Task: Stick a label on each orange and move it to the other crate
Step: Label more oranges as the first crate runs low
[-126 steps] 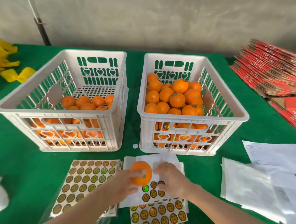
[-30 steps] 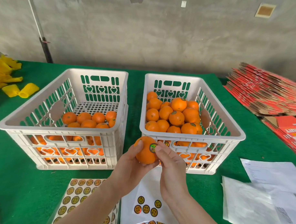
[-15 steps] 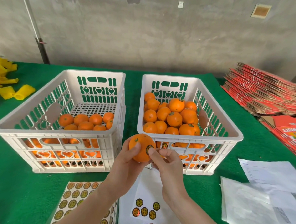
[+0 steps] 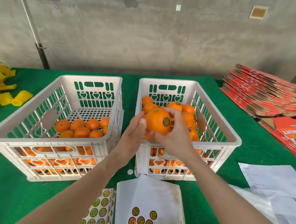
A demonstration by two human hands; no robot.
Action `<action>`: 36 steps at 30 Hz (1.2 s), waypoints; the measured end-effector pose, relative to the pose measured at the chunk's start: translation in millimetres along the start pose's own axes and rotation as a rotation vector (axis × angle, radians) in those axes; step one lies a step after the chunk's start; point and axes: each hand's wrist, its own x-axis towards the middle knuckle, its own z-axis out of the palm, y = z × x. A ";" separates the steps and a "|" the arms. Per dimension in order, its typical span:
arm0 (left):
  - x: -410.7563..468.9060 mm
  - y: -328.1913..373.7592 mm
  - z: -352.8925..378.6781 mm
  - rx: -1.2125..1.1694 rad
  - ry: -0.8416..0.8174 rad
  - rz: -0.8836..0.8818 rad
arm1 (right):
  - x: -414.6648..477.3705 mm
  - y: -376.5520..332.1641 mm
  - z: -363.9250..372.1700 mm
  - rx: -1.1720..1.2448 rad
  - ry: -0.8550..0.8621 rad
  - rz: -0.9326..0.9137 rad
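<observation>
Hovering over the near rim of the fuller white slotted plastic crate (image 4: 218, 143): round stickered orange (image 4: 156, 123), left hand (image 4: 135, 129) gripping at 9 o'clock, right hand (image 4: 175, 138) curled round it from 4 o'clock.

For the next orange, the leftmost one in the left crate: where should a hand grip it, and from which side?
Come down through the open top of the left crate; its walls bar a sideways approach. Wrap fingers round the leftmost orange at its widest part: its far and left sides look free, other oranges crowd its right.
</observation>
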 end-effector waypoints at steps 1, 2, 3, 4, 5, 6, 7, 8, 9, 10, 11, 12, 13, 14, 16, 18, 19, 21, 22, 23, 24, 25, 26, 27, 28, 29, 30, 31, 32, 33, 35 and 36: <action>8.1 -1.9 -1.3 0.047 0.042 -0.025 | 20.4 7.1 -8.7 -0.121 -0.055 0.067; 15.0 -5.3 -2.8 0.081 0.081 -0.066 | 39.9 16.2 -16.3 -0.250 -0.141 0.148; 19.8 -9.2 -4.6 0.103 0.108 -0.103 | 56.2 26.4 -21.5 -0.383 -0.254 0.225; 22.6 -13.0 -6.5 0.117 0.123 -0.126 | 68.1 36.9 -24.1 -0.516 -0.379 0.286; 24.4 -16.9 -8.8 0.117 0.125 -0.135 | 76.2 46.7 -23.9 -0.635 -0.499 0.326; 24.9 -19.9 -11.0 0.105 0.121 -0.135 | 81.8 55.5 -21.9 -0.726 -0.594 0.346; 24.9 -21.7 -12.9 0.089 0.119 -0.132 | 85.3 61.5 -19.0 -0.788 -0.658 0.351; 24.5 -22.6 -14.5 0.072 0.119 -0.126 | 87.2 65.3 -15.8 -0.832 -0.697 0.345; 24.4 -24.0 -15.8 0.059 0.124 -0.120 | 88.6 67.5 -13.1 -0.866 -0.718 0.332; 24.3 -25.6 -16.5 0.057 0.131 -0.117 | 89.1 69.3 -10.9 -0.893 -0.729 0.307; 23.9 -26.1 -16.3 0.062 0.132 -0.112 | 88.4 71.6 -8.6 -0.912 -0.733 0.277; 22.9 -25.0 -15.3 0.060 0.128 -0.105 | 87.2 75.0 -6.1 -0.924 -0.729 0.243; 21.5 -23.8 -14.0 0.042 0.125 -0.091 | 85.8 78.2 -3.6 -0.937 -0.727 0.208; 18.1 -22.3 -12.2 0.003 0.137 -0.069 | 84.6 79.6 -2.7 -0.952 -0.731 0.177; 5.3 -22.2 -8.7 -0.085 0.256 0.025 | 82.7 74.9 -6.4 -0.958 -0.738 0.156; -15.0 -33.5 -7.1 0.029 0.471 0.083 | 78.5 60.7 -16.6 -0.893 -0.590 0.145; -27.4 -44.5 -7.0 0.119 0.554 0.061 | 71.4 50.0 -21.3 -0.799 -0.401 0.095; -52.2 -70.1 -7.6 0.257 0.585 -0.110 | 40.5 26.9 -23.0 -0.421 0.020 -0.146; -61.9 -84.7 -8.9 0.300 0.550 -0.235 | 20.5 19.5 -20.9 -0.216 0.116 -0.274; -69.6 -99.9 -10.4 0.351 0.496 -0.364 | -2.7 16.3 -16.1 -0.080 0.092 -0.354; -76.0 -113.4 -11.6 0.412 0.430 -0.484 | -26.8 17.9 -9.2 -0.027 -0.021 -0.373; -80.9 -124.9 -12.0 0.478 0.360 -0.587 | -49.4 23.9 -1.1 -0.041 -0.201 -0.318; -84.7 -133.3 -11.4 0.538 0.292 -0.676 | -68.6 34.9 6.9 -0.118 -0.418 -0.208; -88.1 -139.3 -10.6 0.599 0.228 -0.738 | -85.1 49.5 13.1 -0.237 -0.629 -0.095; -91.6 -143.0 -9.5 0.654 0.169 -0.771 | -97.7 66.7 17.5 -0.353 -0.785 -0.005; -94.1 -144.7 -7.9 0.704 0.112 -0.786 | -108.1 82.8 20.2 -0.438 -0.867 0.064; -96.1 -145.0 -5.9 0.757 0.055 -0.793 | -116.7 95.2 22.0 -0.488 -0.905 0.119; -97.6 -144.6 -3.3 0.803 0.002 -0.788 | -123.7 103.6 22.8 -0.508 -0.915 0.159; -99.0 -142.6 -0.2 0.829 -0.043 -0.788 | -129.2 109.3 23.8 -0.506 -0.907 0.182; -99.5 -142.3 2.6 0.826 -0.069 -0.793 | -133.5 113.2 24.9 -0.497 -0.889 0.185; -98.6 -139.9 7.8 0.774 -0.058 -0.808 | -138.5 116.7 26.9 -0.486 -0.852 0.171; -98.1 -137.1 10.6 0.721 -0.025 -0.823 | -140.0 116.9 26.9 -0.482 -0.835 0.167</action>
